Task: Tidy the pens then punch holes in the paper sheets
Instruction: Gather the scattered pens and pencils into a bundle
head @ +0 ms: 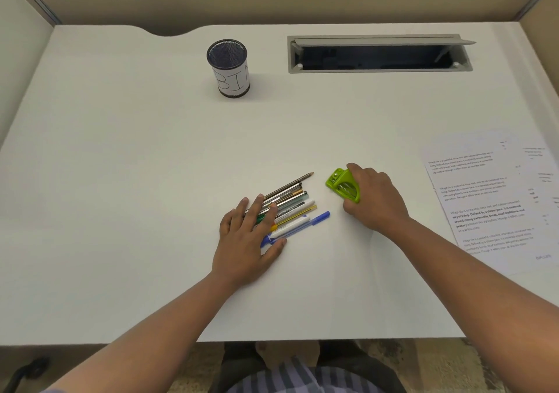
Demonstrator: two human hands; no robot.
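Note:
Several pens and pencils (295,203) lie side by side in a slanted bunch on the white desk (136,165). My left hand (249,240) lies flat over their lower ends, fingers spread, thumb beside a blue pen (314,220). To the right, my right hand (373,200) wraps around a lime-green hole punch (341,184) that rests on the desk. Printed paper sheets (496,202) sit at the right edge, apart from both hands.
A black mesh cup (228,67) with a label reading "BIN" stands at the back centre. An open grey cable tray (379,54) is set into the desk at the back right. Beige partition walls enclose the desk.

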